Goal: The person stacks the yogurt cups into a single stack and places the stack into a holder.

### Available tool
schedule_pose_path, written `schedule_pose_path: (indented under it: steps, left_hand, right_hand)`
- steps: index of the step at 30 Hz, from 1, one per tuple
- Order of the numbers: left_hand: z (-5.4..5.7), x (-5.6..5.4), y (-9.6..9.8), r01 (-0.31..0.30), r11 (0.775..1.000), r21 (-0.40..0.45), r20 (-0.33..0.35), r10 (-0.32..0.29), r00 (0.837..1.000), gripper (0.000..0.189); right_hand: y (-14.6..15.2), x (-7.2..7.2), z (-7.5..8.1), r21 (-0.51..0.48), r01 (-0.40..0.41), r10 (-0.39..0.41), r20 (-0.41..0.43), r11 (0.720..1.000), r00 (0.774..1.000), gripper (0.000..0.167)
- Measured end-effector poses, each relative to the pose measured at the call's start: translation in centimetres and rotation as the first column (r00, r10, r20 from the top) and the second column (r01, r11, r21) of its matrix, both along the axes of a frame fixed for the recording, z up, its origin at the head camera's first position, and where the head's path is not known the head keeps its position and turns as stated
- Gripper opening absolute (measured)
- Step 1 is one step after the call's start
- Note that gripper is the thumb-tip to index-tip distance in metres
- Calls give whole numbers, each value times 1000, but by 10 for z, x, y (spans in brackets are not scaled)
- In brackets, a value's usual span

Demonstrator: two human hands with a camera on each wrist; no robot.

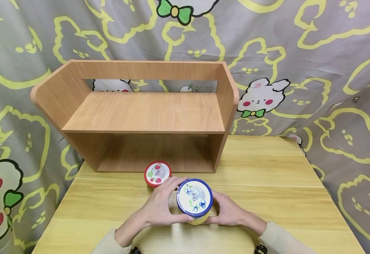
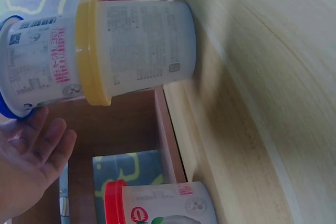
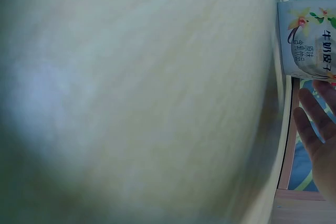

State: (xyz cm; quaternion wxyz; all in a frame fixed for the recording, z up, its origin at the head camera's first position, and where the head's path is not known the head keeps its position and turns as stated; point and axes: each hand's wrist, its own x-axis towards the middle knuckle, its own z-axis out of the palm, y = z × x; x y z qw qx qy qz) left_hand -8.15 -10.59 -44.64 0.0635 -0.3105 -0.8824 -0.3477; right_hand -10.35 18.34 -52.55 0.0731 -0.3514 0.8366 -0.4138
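Observation:
A blue-lidded tub with blueberries on its lid stands on a yellow-lidded tub; both are upright on the table. My left hand grips the blue-lidded tub, with the thumb at its near side and the fingers round the far left side. On the right, my right hand curves round the lower, yellow-lidded tub, its thumb at the near side. The right wrist view shows that tub's white, flower-printed side above my spread fingers. Just beyond my left fingers stands a red-lidded tub, printed with strawberries.
Behind the tubs stands a two-level wooden shelf, its lower level opening toward me. The pale wooden table extends to the right. Patterned grey curtain hangs at the back and both sides.

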Motion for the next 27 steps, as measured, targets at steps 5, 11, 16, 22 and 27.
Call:
schedule_pose_path:
  steps: [5, 11, 16, 22, 27]
  left_hand:
    - [0, 0, -4, 14, 1000, -10, -25, -14, 1000, 112]
    - [0, -4, -18, 52, 998, 45, -62, -49, 997, 112]
    - [3, -10, -40, 25, 997, 69, -65, -21, 998, 96]
    - [4, -19, -66, -55, 994, 91, -54, 60, 997, 88]
    - [2, -25, -81, -100, 988, 116, -75, 109, 991, 90]
  right_hand:
    - [-1, -1, 0, -4, -6, 6, 19, 1000, 1000, 97]
    - [0, -2, 0, -3, -7, 7, 10, 1000, 1000, 98]
    - [0, -2, 1, 0, -3, 3, 6, 1000, 1000, 99]
    - [-1, -2, 1, 2, 0, 0, 0, 1000, 1000, 98]
    - [-1, -1, 1, 10, -2, 2, 4, 1000, 1000, 95]
